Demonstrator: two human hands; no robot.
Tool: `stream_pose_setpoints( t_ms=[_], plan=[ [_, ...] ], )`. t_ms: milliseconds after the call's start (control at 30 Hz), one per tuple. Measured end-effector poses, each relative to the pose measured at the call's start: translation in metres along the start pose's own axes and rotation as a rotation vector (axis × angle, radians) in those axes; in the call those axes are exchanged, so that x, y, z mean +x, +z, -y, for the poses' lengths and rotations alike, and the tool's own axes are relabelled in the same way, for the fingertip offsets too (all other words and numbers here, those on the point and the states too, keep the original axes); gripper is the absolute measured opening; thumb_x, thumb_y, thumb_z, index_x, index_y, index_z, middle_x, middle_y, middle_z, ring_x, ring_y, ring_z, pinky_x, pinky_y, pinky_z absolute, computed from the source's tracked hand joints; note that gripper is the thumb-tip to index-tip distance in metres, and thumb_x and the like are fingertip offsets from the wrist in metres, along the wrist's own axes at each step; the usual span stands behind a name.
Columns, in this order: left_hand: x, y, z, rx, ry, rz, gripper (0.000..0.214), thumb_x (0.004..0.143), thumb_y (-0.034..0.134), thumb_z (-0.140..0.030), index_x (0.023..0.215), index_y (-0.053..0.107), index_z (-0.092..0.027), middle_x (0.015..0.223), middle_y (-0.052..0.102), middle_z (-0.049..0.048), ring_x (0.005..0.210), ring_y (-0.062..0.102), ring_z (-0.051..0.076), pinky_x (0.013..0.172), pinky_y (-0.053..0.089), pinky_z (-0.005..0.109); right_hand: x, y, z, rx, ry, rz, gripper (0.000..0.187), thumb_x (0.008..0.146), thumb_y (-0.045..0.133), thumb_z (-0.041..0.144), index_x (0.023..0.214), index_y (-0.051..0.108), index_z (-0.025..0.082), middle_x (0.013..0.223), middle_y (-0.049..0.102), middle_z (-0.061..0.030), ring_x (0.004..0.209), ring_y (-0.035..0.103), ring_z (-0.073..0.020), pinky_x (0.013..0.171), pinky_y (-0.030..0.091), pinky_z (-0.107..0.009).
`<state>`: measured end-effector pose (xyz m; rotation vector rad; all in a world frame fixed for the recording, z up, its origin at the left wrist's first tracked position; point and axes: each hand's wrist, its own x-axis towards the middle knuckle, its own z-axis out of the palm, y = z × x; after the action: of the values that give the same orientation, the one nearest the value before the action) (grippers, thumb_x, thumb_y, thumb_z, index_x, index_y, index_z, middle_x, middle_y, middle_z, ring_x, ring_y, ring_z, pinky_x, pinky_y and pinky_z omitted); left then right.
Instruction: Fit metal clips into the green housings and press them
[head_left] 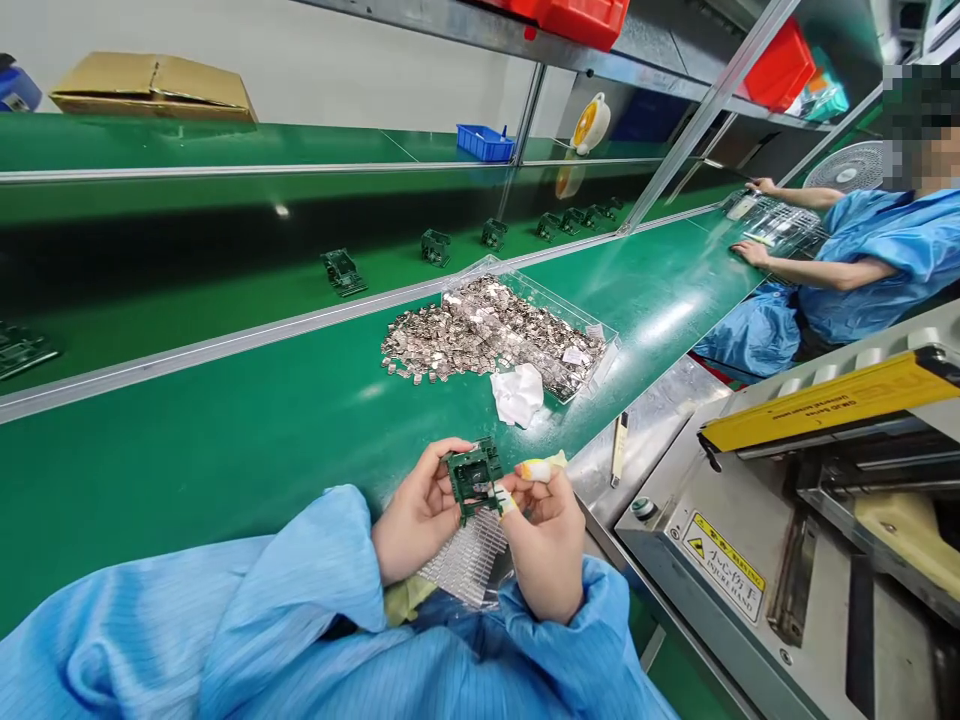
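Observation:
My left hand (416, 515) and my right hand (546, 545) are both closed on a small dark green plastic part (474, 477), held just above the front of the green bench. The right fingers wear yellowish finger cots and pinch the part's right side. Under my hands lies a sheet of silvery gridded material (469, 560). A heap of small shiny metal pieces (480, 335) spills out of a clear plastic tray (592, 325) a little farther away, with a crumpled white cloth (517, 393) at its near edge.
Several green parts (343, 271) ride along the conveyor belt (187, 300) behind. A grey machine with a yellow bar (817, 405) and a warning label (724, 562) stands at the right. A co-worker in blue (862, 265) handles a tray at the far right. A slim tool (619, 447) lies on the metal ledge.

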<state>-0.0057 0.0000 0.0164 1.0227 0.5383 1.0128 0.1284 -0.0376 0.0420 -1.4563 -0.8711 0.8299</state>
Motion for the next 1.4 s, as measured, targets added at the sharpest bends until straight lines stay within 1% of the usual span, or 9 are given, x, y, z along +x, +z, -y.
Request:
stream_pose_setpoints(
  t_ms=[133, 300, 400, 533, 633, 733, 967, 1200, 1400],
  plan=[
    [-0.001, 0.001, 0.001, -0.004, -0.009, 0.027, 0.048, 0.085, 0.068, -0.011, 0.124, 0.048, -0.031, 0.111, 0.061, -0.0001, 0.096, 0.065, 0.008, 0.087, 0.051, 0.017, -0.002, 0.002, -0.006, -0.045, -0.04, -0.008, 0.022, 0.069, 0.068, 0.022, 0.085, 0.053, 0.021, 0.072, 0.067, -0.0002, 0.061, 0.057, -0.014, 0.06, 0.045, -0.026],
    [-0.003, 0.003, -0.001, 0.05, 0.015, 0.064, 0.044, 0.089, 0.064, -0.018, 0.128, 0.045, -0.031, 0.109, 0.062, 0.001, 0.097, 0.064, 0.009, 0.089, 0.05, 0.018, -0.006, 0.003, -0.011, -0.065, -0.078, -0.031, 0.022, 0.069, 0.066, 0.02, 0.084, 0.051, 0.022, 0.072, 0.064, 0.001, 0.061, 0.055, -0.0142, 0.06, 0.044, -0.026],
    [-0.005, 0.002, 0.0, 0.139, 0.048, 0.026, 0.036, 0.093, 0.059, -0.022, 0.126, 0.047, -0.029, 0.105, 0.063, 0.0018, 0.095, 0.063, 0.01, 0.086, 0.05, 0.018, -0.01, 0.005, -0.015, -0.11, -0.116, -0.069, 0.021, 0.069, 0.066, 0.02, 0.084, 0.051, 0.022, 0.073, 0.061, 0.0013, 0.063, 0.055, -0.0145, 0.059, 0.044, -0.026],
    [-0.007, 0.002, 0.001, 0.267, 0.078, -0.062, 0.028, 0.093, 0.058, -0.025, 0.12, 0.051, -0.025, 0.097, 0.062, 0.0016, 0.085, 0.06, 0.01, 0.076, 0.05, 0.018, -0.014, 0.007, -0.021, -0.177, -0.137, -0.102, 0.022, 0.07, 0.069, 0.02, 0.085, 0.053, 0.022, 0.075, 0.062, 0.001, 0.067, 0.057, -0.0152, 0.062, 0.046, -0.027],
    [-0.009, 0.003, 0.001, 0.316, 0.071, -0.101, 0.027, 0.093, 0.057, -0.026, 0.119, 0.051, -0.023, 0.094, 0.062, 0.0021, 0.079, 0.058, 0.011, 0.071, 0.05, 0.019, -0.014, 0.008, -0.021, -0.11, -0.129, -0.076, 0.025, 0.071, 0.071, 0.018, 0.089, 0.055, 0.022, 0.082, 0.065, 0.0001, 0.07, 0.061, -0.0149, 0.065, 0.05, -0.026],
    [-0.01, 0.004, 0.0, 0.345, 0.082, -0.112, 0.025, 0.093, 0.056, -0.025, 0.118, 0.052, -0.023, 0.096, 0.062, 0.0025, 0.081, 0.058, 0.011, 0.071, 0.05, 0.019, -0.015, 0.011, -0.018, 0.064, -0.071, 0.006, 0.024, 0.073, 0.068, 0.015, 0.093, 0.056, 0.023, 0.09, 0.067, -0.0015, 0.078, 0.066, -0.0157, 0.069, 0.054, -0.026],
    [-0.01, 0.005, -0.002, 0.36, 0.069, -0.137, 0.022, 0.091, 0.057, -0.023, 0.113, 0.054, -0.023, 0.096, 0.063, 0.0019, 0.082, 0.059, 0.011, 0.072, 0.049, 0.018, -0.017, 0.013, -0.015, 0.313, -0.025, 0.101, 0.027, 0.071, 0.062, 0.006, 0.092, 0.061, 0.023, 0.089, 0.068, -0.0002, 0.085, 0.066, -0.0148, 0.077, 0.054, -0.024],
    [-0.012, 0.007, -0.004, 0.379, 0.005, -0.163, 0.023, 0.088, 0.061, -0.028, 0.109, 0.057, -0.021, 0.084, 0.062, 0.0017, 0.071, 0.056, 0.013, 0.062, 0.046, 0.021, -0.019, 0.014, -0.015, 0.304, 0.02, 0.104, 0.025, 0.071, 0.062, 0.01, 0.093, 0.061, 0.022, 0.089, 0.069, -0.0026, 0.085, 0.066, -0.0175, 0.079, 0.055, -0.029],
    [-0.015, 0.009, -0.005, 0.416, -0.029, -0.186, 0.028, 0.078, 0.067, -0.02, 0.105, 0.06, -0.021, 0.079, 0.063, 0.0009, 0.072, 0.059, 0.015, 0.064, 0.047, 0.022, -0.024, 0.013, -0.016, 0.228, 0.038, 0.055, 0.02, 0.072, 0.067, 0.019, 0.089, 0.057, 0.022, 0.083, 0.068, -0.0025, 0.077, 0.066, -0.0179, 0.072, 0.056, -0.029]
  ],
)
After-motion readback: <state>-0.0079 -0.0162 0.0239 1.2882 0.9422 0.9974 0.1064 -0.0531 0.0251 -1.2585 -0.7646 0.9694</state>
